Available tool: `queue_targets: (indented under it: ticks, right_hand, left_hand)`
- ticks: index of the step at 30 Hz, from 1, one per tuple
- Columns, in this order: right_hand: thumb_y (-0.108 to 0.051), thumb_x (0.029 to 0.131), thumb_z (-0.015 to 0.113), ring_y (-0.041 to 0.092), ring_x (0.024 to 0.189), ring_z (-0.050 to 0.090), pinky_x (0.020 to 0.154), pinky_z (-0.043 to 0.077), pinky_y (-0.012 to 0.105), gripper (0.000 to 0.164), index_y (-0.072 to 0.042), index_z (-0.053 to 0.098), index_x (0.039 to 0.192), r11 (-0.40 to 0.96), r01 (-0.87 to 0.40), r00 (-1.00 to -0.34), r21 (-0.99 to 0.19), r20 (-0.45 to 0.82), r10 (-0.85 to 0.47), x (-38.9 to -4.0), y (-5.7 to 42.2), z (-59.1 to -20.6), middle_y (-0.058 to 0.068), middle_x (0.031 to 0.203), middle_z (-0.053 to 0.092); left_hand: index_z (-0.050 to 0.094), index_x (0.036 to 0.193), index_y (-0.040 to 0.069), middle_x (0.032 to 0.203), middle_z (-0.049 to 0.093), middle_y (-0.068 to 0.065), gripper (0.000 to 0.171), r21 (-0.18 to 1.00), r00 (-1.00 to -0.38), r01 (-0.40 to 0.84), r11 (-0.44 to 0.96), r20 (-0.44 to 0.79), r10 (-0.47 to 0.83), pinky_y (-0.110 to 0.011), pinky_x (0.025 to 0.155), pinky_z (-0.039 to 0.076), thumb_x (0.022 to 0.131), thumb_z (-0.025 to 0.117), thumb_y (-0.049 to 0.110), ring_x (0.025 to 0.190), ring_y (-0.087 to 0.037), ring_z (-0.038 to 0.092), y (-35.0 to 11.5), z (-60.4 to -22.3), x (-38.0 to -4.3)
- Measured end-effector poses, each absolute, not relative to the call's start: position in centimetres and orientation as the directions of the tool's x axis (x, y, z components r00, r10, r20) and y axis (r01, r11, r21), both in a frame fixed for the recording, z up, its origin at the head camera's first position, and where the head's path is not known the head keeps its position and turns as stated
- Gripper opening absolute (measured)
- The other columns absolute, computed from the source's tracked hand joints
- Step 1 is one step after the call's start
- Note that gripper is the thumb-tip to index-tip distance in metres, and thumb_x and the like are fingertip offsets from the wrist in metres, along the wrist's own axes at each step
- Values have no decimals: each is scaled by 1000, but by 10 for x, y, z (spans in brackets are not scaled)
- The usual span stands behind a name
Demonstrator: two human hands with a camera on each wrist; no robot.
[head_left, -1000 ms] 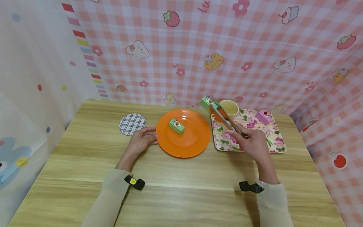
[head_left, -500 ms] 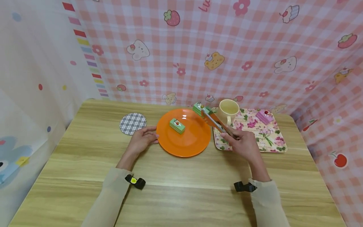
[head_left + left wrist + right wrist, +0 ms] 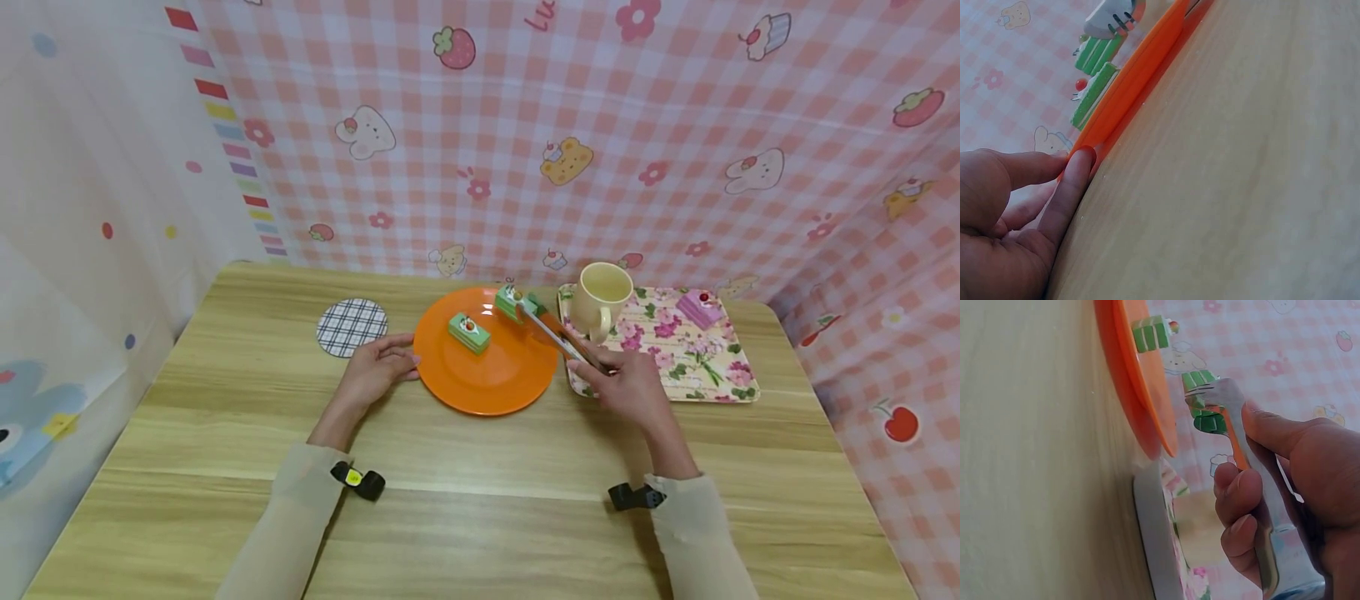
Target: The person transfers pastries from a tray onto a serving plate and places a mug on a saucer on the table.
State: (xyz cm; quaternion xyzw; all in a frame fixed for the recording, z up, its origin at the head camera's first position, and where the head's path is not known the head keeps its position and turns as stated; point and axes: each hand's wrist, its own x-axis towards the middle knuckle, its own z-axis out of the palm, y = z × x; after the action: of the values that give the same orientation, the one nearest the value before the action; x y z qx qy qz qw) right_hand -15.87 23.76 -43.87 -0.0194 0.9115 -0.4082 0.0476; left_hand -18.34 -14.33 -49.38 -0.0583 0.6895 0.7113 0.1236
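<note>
On the orange plate point(image 3: 487, 387) lies a green toy cake slice point(image 3: 468, 335) topped with white and a red cherry. My left hand point(image 3: 373, 375) pinches the plate's left rim between thumb and fingers, seen closely in the left wrist view. Metal tongs point(image 3: 553, 335) are gripped in my right hand point(image 3: 637, 390). Their tips clasp a second green cake slice point(image 3: 508, 303), which overlaps the plate's far right part in the head view. In the right wrist view, that held slice point(image 3: 1194, 380) shows raised above the level of the plate point(image 3: 1147, 381).
A floral tray point(image 3: 705, 387) to the right carries a cream mug point(image 3: 603, 292) and a pink cake slice point(image 3: 699, 310). Left of the plate lies a round checked coaster point(image 3: 351, 327). A pink gingham curtain point(image 3: 480, 125) hangs along the table's back edge.
My right hand has moved left with the tongs, bringing the held green cake slice from beside the mug to over the plate. The left hand stays at the plate's rim.
</note>
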Motion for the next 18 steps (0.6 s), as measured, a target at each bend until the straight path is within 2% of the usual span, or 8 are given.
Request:
queue_targets:
  ticks: [5, 12, 18]
  right_hand:
    - [-51, 92, 73, 19, 51, 53, 43, 42, 25, 49, -26, 69, 134, 678, 7, -992, -735, -91, -88, -159, 232, -443, 6, 68, 63]
    - [-52, 92, 73, 20, 46, 53, 42, 45, 27, 48, -31, 68, 134, 675, 14, -985, -737, -125, -116, -157, 227, -446, 5, 63, 60]
    - [-51, 93, 72, 19, 46, 54, 43, 46, 28, 49, -28, 67, 136, 694, 7, -981, -720, -141, -136, -157, 223, -448, 3, 64, 60]
  left_hand:
    - [53, 144, -4, 105, 66, -9, 46, 966, -962, -259, -15, -256, 95, -26, 84, 66, 99, 63, -1, 87, -8, 71, -143, -493, -183]
    - [53, 144, -3, 106, 66, -10, 47, 966, -962, -258, -10, -256, 97, -26, 84, 66, 99, 63, 0, 88, -9, 71, -143, -494, -184]
    - [52, 144, -4, 104, 67, -10, 47, 966, -962, -259, -14, -256, 94, -26, 84, 66, 98, 63, -1, 87, -8, 71, -144, -496, -184]
